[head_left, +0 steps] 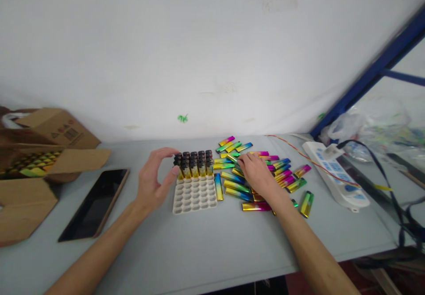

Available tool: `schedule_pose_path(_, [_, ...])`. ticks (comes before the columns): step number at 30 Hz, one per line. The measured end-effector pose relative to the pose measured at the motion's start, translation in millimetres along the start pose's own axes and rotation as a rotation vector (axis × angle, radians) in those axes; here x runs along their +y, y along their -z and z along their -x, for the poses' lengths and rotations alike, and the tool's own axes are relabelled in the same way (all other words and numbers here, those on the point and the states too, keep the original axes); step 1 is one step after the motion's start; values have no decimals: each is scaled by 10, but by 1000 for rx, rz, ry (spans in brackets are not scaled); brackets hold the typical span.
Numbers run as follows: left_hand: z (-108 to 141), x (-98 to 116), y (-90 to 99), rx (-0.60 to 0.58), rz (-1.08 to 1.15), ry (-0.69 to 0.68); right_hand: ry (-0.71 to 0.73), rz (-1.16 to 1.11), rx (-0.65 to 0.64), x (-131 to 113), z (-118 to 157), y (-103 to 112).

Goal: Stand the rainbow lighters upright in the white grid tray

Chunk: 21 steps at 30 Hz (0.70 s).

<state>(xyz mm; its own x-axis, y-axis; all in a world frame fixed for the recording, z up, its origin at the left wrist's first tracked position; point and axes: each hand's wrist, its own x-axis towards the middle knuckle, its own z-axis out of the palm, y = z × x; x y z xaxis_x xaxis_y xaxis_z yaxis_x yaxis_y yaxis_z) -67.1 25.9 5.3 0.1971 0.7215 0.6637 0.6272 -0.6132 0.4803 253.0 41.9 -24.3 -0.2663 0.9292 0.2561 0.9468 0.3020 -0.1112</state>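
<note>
Black-topped lighters [194,164] with golden bodies stand upright in rows in the back part of a white cell tray [195,210]. The tray's front cells hold nothing. My left hand [152,177] curves around the left end of these rows, forefinger at the back and thumb at the front, against the lighters. Right of the tray spreads a loose heap of shiny lighter cases [237,194] in gold, green, blue and pink. Over this heap my right hand [254,170] is closed, its fingertips pinching a green-gold lighter case [232,157]. Part of the heap is hidden beneath that hand.
A dark-screened phone [94,204] lies left of the tray. Beyond it sits an open cardboard box [78,160] with several lighters inside. At the right are a white power strip [335,175], black cables and a thin red-yellow wire. A white wall [199,56] rises behind the table.
</note>
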Motion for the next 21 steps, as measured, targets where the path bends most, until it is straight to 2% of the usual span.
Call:
schedule_pose_path(7, [-10,58,7,20,-8,-14,103,-153,86,127,-8,54])
schedule_pose_path(11, [-8,59,9,28,8,7,80,-196,148,198,-126,93])
schedule_pose_path(16, [33,64,-19,-7,23,-12,161,-150,-55,360,-459,58])
schedule_pose_path(21, [38,77,-4,79,-14,-108,260,-210,-142,441,-645,44])
